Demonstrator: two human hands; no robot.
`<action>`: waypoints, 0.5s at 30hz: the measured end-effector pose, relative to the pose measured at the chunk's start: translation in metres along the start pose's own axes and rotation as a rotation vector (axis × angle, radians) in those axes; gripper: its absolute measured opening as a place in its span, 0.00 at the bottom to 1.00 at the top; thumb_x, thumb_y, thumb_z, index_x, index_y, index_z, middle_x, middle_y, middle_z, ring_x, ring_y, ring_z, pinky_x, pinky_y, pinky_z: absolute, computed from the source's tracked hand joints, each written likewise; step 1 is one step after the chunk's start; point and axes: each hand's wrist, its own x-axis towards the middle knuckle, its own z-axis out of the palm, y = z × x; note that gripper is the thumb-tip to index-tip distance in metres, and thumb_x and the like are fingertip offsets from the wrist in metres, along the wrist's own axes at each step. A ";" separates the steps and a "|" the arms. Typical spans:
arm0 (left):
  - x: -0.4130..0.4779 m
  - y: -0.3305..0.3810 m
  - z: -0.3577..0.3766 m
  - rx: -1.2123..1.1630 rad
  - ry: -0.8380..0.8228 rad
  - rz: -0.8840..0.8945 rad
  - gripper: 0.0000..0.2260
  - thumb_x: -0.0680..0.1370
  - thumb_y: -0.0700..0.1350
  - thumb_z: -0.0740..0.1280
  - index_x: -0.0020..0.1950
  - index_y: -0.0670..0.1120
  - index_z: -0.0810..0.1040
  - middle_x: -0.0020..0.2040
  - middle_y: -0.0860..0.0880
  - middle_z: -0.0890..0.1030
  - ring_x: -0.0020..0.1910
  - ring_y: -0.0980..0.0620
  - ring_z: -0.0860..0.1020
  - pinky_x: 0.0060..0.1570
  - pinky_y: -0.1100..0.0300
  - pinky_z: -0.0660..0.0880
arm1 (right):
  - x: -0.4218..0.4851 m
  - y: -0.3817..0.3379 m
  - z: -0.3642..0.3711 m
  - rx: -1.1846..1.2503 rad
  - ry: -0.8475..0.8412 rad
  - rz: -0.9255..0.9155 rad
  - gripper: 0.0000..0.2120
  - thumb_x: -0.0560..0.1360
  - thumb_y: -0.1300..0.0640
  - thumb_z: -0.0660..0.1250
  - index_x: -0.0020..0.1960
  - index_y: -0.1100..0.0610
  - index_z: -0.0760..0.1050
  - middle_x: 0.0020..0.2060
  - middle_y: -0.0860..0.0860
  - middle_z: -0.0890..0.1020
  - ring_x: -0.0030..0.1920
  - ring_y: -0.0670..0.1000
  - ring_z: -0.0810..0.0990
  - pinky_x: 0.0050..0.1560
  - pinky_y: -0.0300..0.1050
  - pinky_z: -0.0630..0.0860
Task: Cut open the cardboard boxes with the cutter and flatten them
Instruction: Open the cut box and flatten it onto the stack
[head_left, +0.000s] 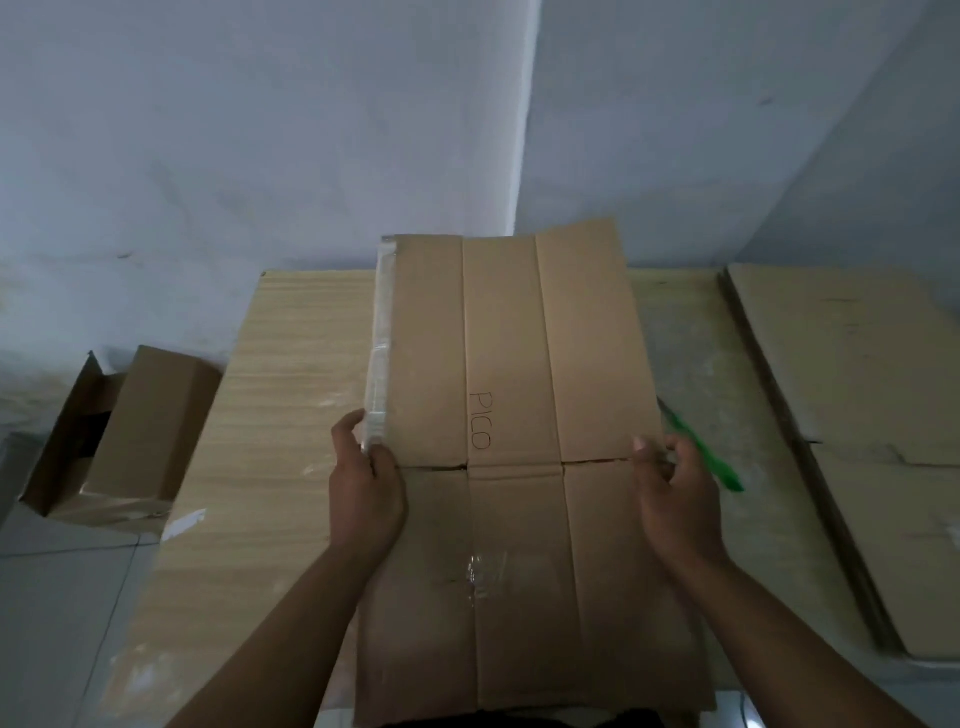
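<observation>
A flattened brown cardboard box (514, 364) marked "PICO" is held over the wooden table (275, 374), its far end tilted up. Clear tape runs along its left edge. My left hand (366, 488) grips that left edge at the middle crease, thumb on top. My right hand (675, 499) pinches the right edge at the same crease. A green cutter (701, 447) lies on the table just right of the box, partly behind my right hand.
An unflattened cardboard box (124, 436) with open flaps sits on the floor at the left. A stack of flattened cardboard (852, 415) lies on the table's right side. A pale wall stands close behind the table.
</observation>
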 end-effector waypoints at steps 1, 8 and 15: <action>-0.007 0.015 0.017 0.001 0.000 0.020 0.15 0.86 0.41 0.56 0.72 0.51 0.63 0.34 0.44 0.79 0.30 0.47 0.76 0.29 0.56 0.66 | 0.013 0.010 -0.018 0.015 0.008 -0.016 0.15 0.81 0.48 0.65 0.59 0.59 0.74 0.44 0.52 0.79 0.46 0.52 0.78 0.44 0.41 0.66; -0.080 0.116 0.177 -0.052 -0.043 0.074 0.14 0.87 0.45 0.56 0.73 0.51 0.63 0.44 0.49 0.83 0.36 0.58 0.78 0.32 0.65 0.69 | 0.123 0.112 -0.171 -0.009 0.025 -0.086 0.11 0.80 0.49 0.66 0.52 0.57 0.75 0.43 0.53 0.81 0.45 0.53 0.79 0.44 0.44 0.68; -0.154 0.207 0.322 -0.069 -0.127 -0.050 0.16 0.87 0.48 0.56 0.75 0.45 0.64 0.56 0.48 0.78 0.53 0.45 0.78 0.47 0.58 0.69 | 0.217 0.195 -0.310 -0.134 0.018 -0.030 0.12 0.80 0.47 0.66 0.52 0.56 0.77 0.47 0.55 0.83 0.49 0.56 0.80 0.46 0.46 0.70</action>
